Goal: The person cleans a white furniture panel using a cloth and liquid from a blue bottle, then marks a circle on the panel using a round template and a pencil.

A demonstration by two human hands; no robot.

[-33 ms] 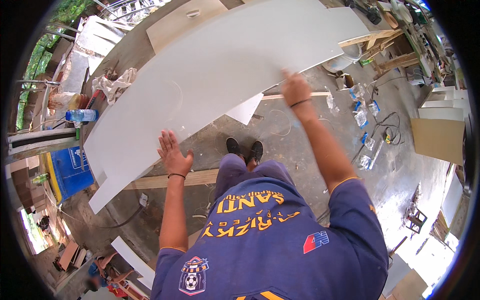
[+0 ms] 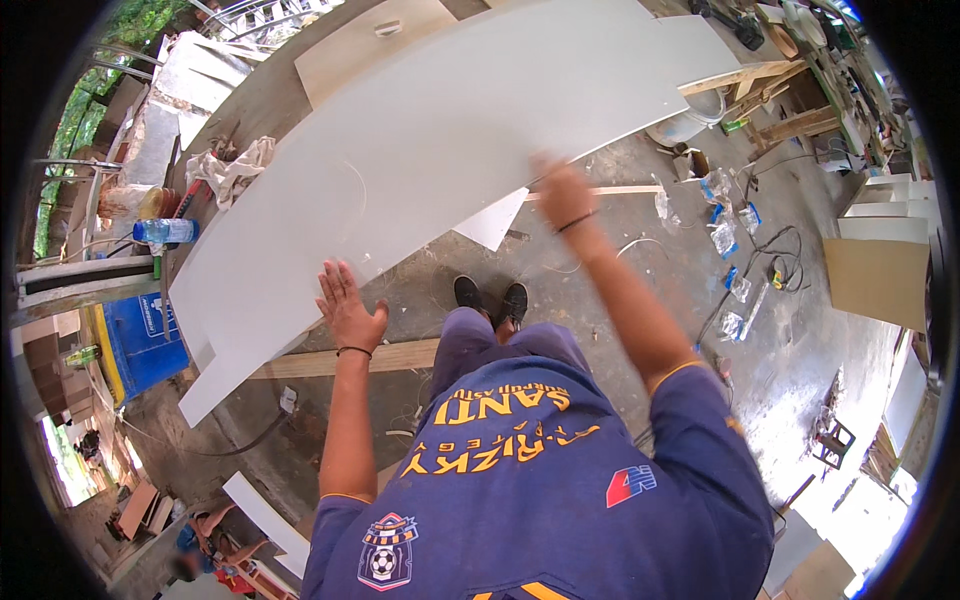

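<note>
A large pale grey panel [image 2: 440,120] with a curved outline stretches across the upper middle. My left hand [image 2: 350,310] lies on it close to the near edge, fingers extended and thumb apart. Farther right, my right hand [image 2: 565,192] is at the same edge with its fingers curled in. Motion blurs it, and whatever it may grip cannot be made out. A thin curled strip [image 2: 360,185] rests on the panel's surface. Beneath the near edge shows a white offcut [image 2: 493,220].
A wooden beam [image 2: 340,358] runs under the panel. At left are a water bottle [image 2: 165,231], a crumpled cloth [image 2: 235,170] and a blue box [image 2: 148,335]. Plastic packets [image 2: 722,235] and a cable [image 2: 790,262] lie on the floor at right. Another person [image 2: 195,545] is at lower left.
My right hand has moved left along the panel's near edge, its forearm swinging with it. The left hand stays in place on the panel.
</note>
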